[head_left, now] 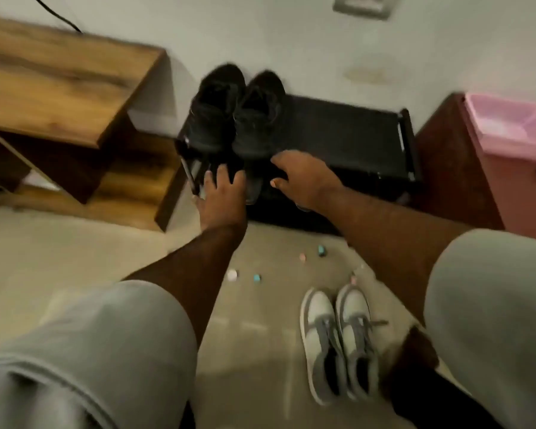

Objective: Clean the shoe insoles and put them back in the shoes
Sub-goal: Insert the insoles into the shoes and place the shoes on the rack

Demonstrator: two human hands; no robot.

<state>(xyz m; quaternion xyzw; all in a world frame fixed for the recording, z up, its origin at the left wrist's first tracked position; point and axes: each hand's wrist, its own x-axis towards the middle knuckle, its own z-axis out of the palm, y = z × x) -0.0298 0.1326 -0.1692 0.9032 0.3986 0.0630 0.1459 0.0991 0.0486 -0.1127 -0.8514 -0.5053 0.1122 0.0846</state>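
A pair of black shoes (pixel 235 113) stands side by side on top of a low black shoe rack (pixel 347 134), toes toward the wall. My left hand (pixel 222 196) reaches toward the rack's front left, fingers spread, just below the left shoe's heel. My right hand (pixel 304 178) hovers with fingers apart by the right shoe's heel, over the rack's front edge. Neither hand holds anything. A pair of grey and white sneakers (pixel 338 342) sits on the floor near my right knee. No insole is visible. The frame is motion-blurred.
A wooden stepped bench (pixel 59 82) stands left of the rack. A dark red cabinet (pixel 455 168) with a pink bin (pixel 514 128) is at the right. Small coloured bits (pixel 256 277) lie scattered on the tiled floor. My grey-clad knees fill the foreground.
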